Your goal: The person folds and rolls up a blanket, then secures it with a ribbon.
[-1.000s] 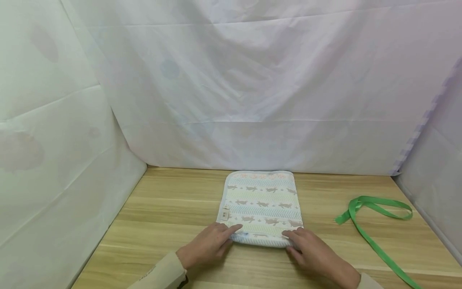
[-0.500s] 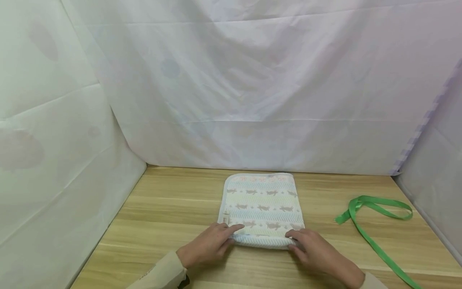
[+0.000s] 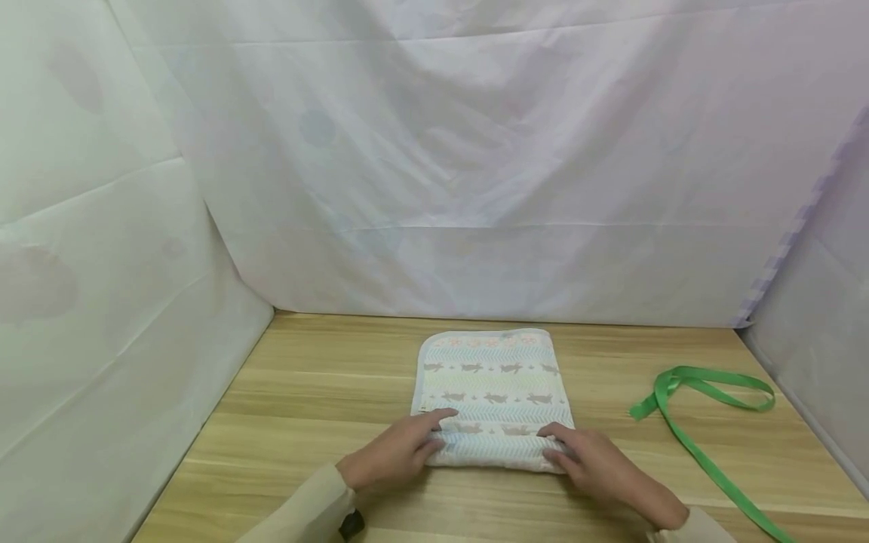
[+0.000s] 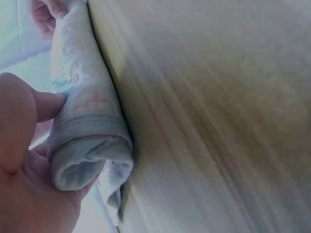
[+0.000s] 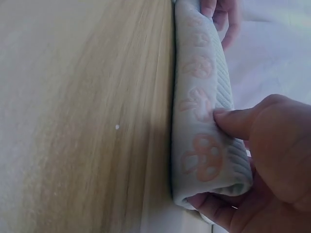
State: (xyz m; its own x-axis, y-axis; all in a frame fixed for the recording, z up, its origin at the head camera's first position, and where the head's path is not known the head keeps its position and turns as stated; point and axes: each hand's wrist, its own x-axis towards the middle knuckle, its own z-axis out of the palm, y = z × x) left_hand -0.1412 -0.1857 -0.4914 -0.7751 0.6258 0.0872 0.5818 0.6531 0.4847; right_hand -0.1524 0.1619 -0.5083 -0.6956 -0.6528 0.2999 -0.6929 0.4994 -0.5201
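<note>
A pale cloth [image 3: 494, 377] printed with brown animals and zigzag bands lies flat on the table, its near edge turned over into a roll [image 3: 495, 449]. At the roll's left end my left hand [image 3: 399, 450] holds it between thumb and fingers, with the index finger stretched over the cloth. My right hand [image 3: 596, 461] grips the right end, thumb on the near side. In the left wrist view the roll [image 4: 90, 104] shows a hollow, layered grey end. Orange mushroom-like prints run along the roll [image 5: 199, 92] in the right wrist view. Some fingertips are hidden by the cloth.
A green ribbon [image 3: 713, 471] lies looped on the wooden table [image 3: 319, 385] at the right, trailing off toward the front edge. Whitish sheets [image 3: 441, 151] hang at the back and both sides. A dark band shows at the left cuff.
The near edge has been turned over further, making the roll thicker and covering more printed rows. The cloth's far edge has slid slightly nearer, and its side tag is now mostly hidden.
</note>
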